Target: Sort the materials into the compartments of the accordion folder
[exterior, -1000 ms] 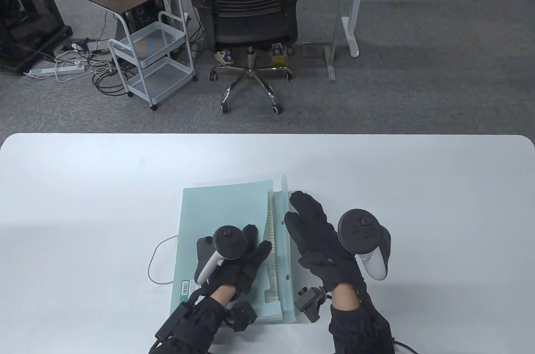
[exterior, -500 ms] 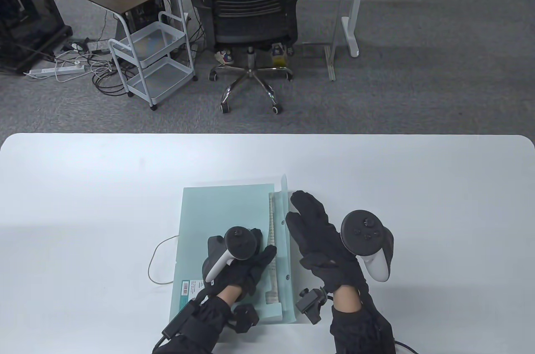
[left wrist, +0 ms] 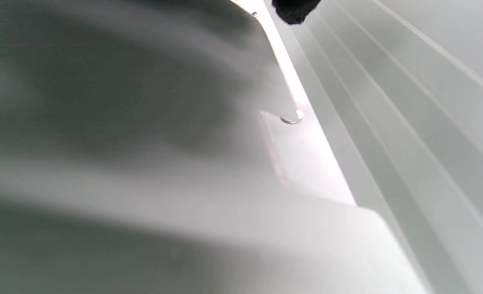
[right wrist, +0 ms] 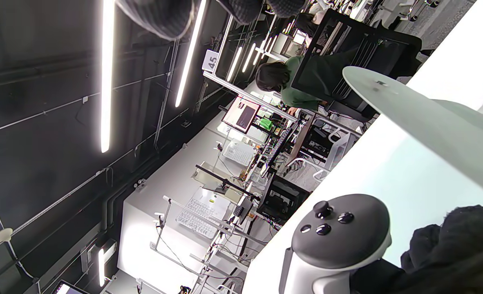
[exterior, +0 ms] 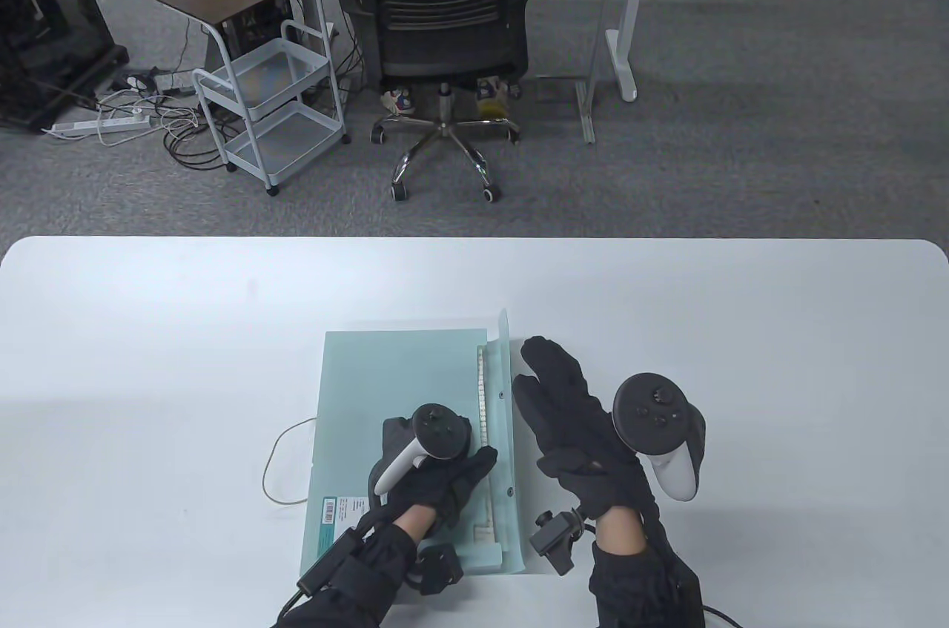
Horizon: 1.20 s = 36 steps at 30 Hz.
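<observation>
White table (exterior: 148,331): accordion folder (exterior: 393,391) nearly closed (contents look filed). Left hand (exterior: 437,472) presses flat; right hand (exterior: 574,420) open, empty.

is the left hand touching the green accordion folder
Touching. In the table view the left hand lies on top of the accordion folder, fingers reaching to its paper-filled opening with no gap; the left wrist view shows only a fingertip against the folder's pleats.
</observation>
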### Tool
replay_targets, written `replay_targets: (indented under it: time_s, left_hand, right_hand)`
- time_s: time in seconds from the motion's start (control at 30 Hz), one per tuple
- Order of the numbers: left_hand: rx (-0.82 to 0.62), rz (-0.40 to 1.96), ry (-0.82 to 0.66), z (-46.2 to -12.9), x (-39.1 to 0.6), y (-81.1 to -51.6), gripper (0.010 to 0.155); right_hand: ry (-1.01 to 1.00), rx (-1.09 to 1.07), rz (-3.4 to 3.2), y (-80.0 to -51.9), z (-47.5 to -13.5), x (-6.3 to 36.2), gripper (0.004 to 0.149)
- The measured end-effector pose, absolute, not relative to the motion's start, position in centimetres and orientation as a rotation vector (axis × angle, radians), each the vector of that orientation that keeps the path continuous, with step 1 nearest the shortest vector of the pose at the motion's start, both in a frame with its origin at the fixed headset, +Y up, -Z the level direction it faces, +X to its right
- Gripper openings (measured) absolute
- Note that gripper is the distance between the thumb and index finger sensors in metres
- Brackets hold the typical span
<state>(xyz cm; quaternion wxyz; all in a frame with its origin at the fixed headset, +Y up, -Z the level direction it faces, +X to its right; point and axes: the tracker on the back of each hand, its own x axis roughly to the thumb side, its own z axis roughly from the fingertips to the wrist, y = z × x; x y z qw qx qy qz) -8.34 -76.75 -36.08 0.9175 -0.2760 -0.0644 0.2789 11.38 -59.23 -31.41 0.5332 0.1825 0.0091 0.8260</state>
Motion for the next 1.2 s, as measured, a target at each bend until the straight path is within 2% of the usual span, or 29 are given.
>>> replay_targets:
  time_s: [0.37,0.6,0.7,0.83,0.97,1.2]
  left_hand:
    - [-0.595,0.566,-0.107,-36.2,-8.5,-76.8,0.063]
    - [-0.385,0.579,-0.103,-35.4,-10.6,-73.5,0.058]
    - [-0.301,0.493,-0.04,-35.0,-13.3,-71.4,0.063]
    - [-0.2,0.38,0.088,-34.5,-17.5,-70.3,0.065]
    - [-0.199,0.389,0.186,-33.9,-21.3,-71.1,0.066]
    - [-0.273,0.457,0.229,-33.5,-23.7,-73.6,0.074]
  right_hand:
    - [0.016,0.44,1.969,-59.2,-31.3,11.3,0.061]
    - [0.003,0.427,1.963,-59.2,-31.3,11.8,0.059]
    - [-0.013,0.393,1.953,-59.2,-31.3,12.4,0.057]
    - [-0.022,0.293,1.938,-59.9,-31.8,13.6,0.056]
    - [-0.016,0.137,1.944,-61.6,-32.9,14.6,0.056]
    - [0.107,0.008,2.031,-65.3,-34.6,14.5,0.057]
